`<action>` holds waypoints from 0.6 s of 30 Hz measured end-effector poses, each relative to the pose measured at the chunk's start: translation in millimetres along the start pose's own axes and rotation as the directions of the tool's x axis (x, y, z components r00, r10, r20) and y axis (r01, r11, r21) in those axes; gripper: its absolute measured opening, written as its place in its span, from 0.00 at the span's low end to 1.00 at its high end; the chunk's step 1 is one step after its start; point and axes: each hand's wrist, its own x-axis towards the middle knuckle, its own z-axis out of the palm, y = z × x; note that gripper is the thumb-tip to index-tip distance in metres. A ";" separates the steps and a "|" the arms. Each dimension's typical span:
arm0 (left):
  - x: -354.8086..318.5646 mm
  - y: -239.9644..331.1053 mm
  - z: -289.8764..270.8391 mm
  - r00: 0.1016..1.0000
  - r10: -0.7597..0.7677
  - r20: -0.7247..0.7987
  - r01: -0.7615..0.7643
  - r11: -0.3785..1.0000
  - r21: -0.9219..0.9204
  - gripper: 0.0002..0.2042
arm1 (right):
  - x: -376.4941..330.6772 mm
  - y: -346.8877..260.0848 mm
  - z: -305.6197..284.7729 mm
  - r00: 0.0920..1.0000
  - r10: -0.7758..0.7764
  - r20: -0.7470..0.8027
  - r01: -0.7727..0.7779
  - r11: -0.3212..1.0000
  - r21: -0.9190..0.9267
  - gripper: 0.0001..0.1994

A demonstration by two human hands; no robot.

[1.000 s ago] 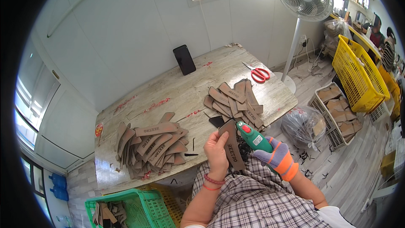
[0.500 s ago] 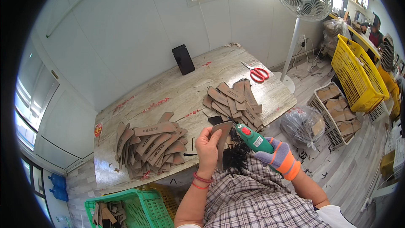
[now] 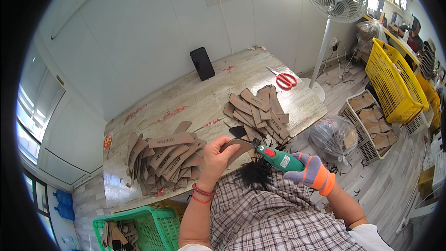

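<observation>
While the left hand (image 3: 216,156) pinches a brown strip (image 3: 241,147) between thumb and fingers near the front edge of the tabletop (image 3: 251,67), the right hand (image 3: 310,174) (gloved in purple and orange) grips a green power tool (image 3: 281,159), its tip close to the strip's right end; whether they touch is unclear. Black scraps (image 3: 254,175) bunch just below, against the checked cloth (image 3: 274,209). Two piles of similar strips, a left pile (image 3: 167,158) and a right pile (image 3: 257,111), lie on the tabletop.
</observation>
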 end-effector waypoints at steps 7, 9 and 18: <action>3.0 15.1 -8.2 0.995 -0.052 0.087 0.039 0.989 0.143 0.04 | 2.1 7.4 -3.8 0.997 -0.065 0.035 0.069 0.992 -0.107 0.31; 3.8 15.4 -8.8 0.993 -0.047 0.104 0.025 0.979 0.204 0.05 | 1.8 6.0 -3.6 0.998 -0.048 0.048 0.052 0.996 -0.077 0.31; 7.0 10.0 0.8 0.965 -0.103 0.242 0.037 0.964 0.262 0.04 | 1.4 -7.6 0.5 0.998 -0.058 0.027 0.060 0.993 -0.102 0.28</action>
